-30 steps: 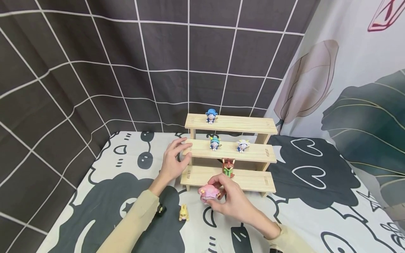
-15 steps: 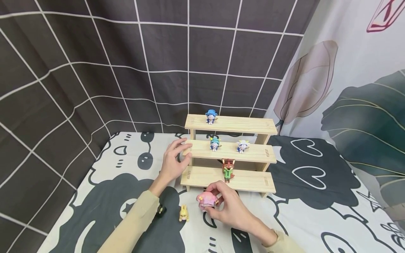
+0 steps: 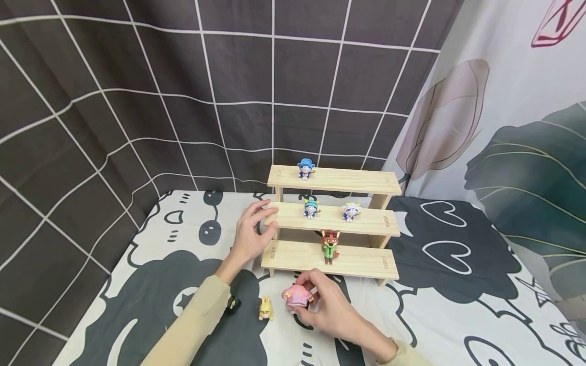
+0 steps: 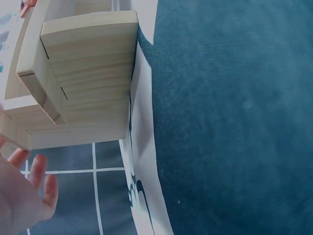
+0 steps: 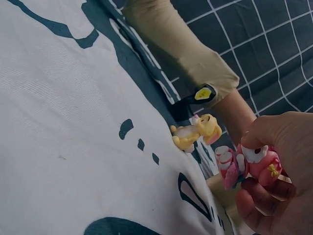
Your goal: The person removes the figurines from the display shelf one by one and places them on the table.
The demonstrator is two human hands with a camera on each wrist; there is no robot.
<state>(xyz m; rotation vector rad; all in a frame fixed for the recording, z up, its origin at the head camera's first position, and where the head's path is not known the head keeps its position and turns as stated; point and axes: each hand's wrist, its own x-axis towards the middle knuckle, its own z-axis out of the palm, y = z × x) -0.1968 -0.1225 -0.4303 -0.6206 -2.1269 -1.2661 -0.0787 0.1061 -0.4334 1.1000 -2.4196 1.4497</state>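
Note:
My right hand (image 3: pixel 331 307) pinches a pink toy figurine (image 3: pixel 296 296) with yellow bows between thumb and fingers, low in front of the bottom shelf. In the right wrist view, the pink figurine (image 5: pixel 264 164) lies sideways, its back partly covered by the hand. Thumb and fingers of my left hand (image 3: pixel 252 231) grip the left end of the middle board of a three-step wooden display shelf (image 3: pixel 293 218). The left wrist view catches this hand (image 4: pixel 24 191) at the shelf's end, its thumb hidden. A yellow rabbit figurine (image 3: pixel 265 308) sits just left of the pink one.
A fox figurine (image 3: pixel 329 247) in green stands on the bottom step. Above it are teal-hatted (image 3: pixel 311 208) and white-hatted (image 3: pixel 351 211) figurines; a blue-hatted one (image 3: pixel 305 169) tops the shelf. A small black figurine (image 3: pixel 233 304) lies beside the left sleeve. Dark gridded curtain (image 3: pixel 238 66) hangs behind.
My right hand has moved down and slightly left with the pink figurine, away from the bottom shelf, uncovering the fox's feet. The left hand keeps its place on the shelf.

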